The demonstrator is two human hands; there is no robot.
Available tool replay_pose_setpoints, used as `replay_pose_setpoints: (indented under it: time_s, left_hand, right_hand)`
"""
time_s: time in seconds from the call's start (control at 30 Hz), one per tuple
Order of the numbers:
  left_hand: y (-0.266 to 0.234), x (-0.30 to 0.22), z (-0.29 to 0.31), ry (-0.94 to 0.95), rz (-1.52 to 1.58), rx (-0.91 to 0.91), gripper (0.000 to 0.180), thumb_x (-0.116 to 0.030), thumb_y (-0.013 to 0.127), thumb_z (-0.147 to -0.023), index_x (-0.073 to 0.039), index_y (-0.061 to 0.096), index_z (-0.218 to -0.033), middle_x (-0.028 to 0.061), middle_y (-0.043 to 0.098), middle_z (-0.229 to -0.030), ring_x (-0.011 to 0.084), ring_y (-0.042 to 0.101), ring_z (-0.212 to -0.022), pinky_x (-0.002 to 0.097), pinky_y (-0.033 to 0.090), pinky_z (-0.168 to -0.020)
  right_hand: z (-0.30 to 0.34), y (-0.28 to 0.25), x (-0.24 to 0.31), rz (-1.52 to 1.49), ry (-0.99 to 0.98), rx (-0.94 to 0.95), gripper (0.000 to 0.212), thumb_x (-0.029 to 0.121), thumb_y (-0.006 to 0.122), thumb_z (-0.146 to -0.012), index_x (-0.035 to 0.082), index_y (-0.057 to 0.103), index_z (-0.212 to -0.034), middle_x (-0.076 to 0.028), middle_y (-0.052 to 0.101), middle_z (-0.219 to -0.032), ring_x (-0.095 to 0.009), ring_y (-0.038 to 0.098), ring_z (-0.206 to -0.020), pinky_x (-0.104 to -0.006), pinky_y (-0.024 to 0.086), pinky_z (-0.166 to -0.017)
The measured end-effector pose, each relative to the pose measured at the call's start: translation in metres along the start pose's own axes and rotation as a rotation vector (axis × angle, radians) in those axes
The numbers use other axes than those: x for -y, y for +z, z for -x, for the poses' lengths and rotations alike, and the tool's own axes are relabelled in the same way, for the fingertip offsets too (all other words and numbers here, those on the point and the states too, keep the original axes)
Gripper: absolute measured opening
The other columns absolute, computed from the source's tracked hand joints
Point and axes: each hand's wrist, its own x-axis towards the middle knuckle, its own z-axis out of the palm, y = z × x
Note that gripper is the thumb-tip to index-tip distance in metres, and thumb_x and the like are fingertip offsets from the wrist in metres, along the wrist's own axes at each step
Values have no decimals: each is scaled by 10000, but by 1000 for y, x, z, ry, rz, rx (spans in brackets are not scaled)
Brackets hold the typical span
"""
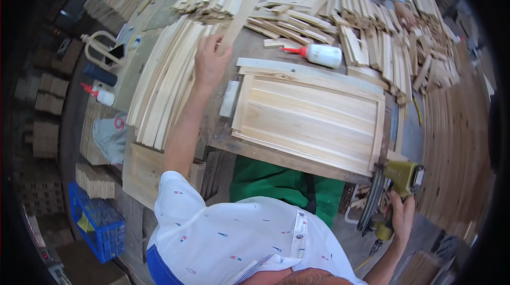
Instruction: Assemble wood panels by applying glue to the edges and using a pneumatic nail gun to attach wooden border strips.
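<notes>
My left hand (210,66) is closed around one end of a flat pale wood strip (241,18), which slants up and away over the stacked strips. Low on the right, my right hand (402,215) grips the handle of an olive-coloured nail gun (402,174), its dark magazine beside the bench edge. Between the hands lies a framed wooden panel (303,120) on the workbench, with narrow strips along its edges. A metal straightedge (313,76) runs along the panel's far side. Just beyond it, a white glue bottle (324,56) with a red nozzle lies on its side.
Long strips (164,80) are stacked at the left, and shorter strips (372,53) are piled at the far right. A co-worker's hand (405,15) reaches into that pile. Another glue bottle (104,97), a dark blue cylinder (101,74) and a blue crate (109,234) are farther left.
</notes>
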Motion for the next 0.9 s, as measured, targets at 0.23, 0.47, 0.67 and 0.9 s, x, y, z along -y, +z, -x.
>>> replay_pose_setpoints:
  time_s: [0.23, 0.47, 0.67, 0.9]
  left_hand:
    - [12, -85, 12, 289, 51, 249, 370, -93, 719, -763, -45, 613, -1114, 120, 574, -1004, 285, 607, -914, 369, 510, -797]
    - [13, -128, 87, 394, 156, 801, 350, -126, 652, -864, -5, 588, -1185, 168, 603, -1028, 309, 622, -819, 371, 515, -750]
    - [18, -162, 104, -189, 366, 1214, 394, -91, 601, -900, -60, 552, -1290, 156, 610, -931, 292, 599, -742, 358, 494, -706]
    - [41, -174, 157, 512, 204, 1003, 489, -130, 658, -817, -77, 540, -1288, 128, 560, -948, 285, 596, -820, 366, 525, -686]
  right_hand:
    - [-1, -4, -4, -5, 3, 42, 166, 135, 587, -912, -18, 542, -959, -29, 560, -712, -91, 511, -499, -258, 416, -456]
    - [-16, -10, 17, 49, -22, 2, 250, 186, 610, -896, -47, 531, -943, -52, 573, -646, -114, 558, -527, -275, 423, -485]
    - [-17, -7, 13, 38, 33, -37, 248, 198, 608, -899, -31, 535, -961, -48, 568, -644, -115, 550, -528, -272, 431, -514]
    - [-32, -21, -24, 61, -3, -22, 229, 216, 595, -938, -12, 572, -952, -45, 593, -697, -92, 522, -527, -251, 394, -471]
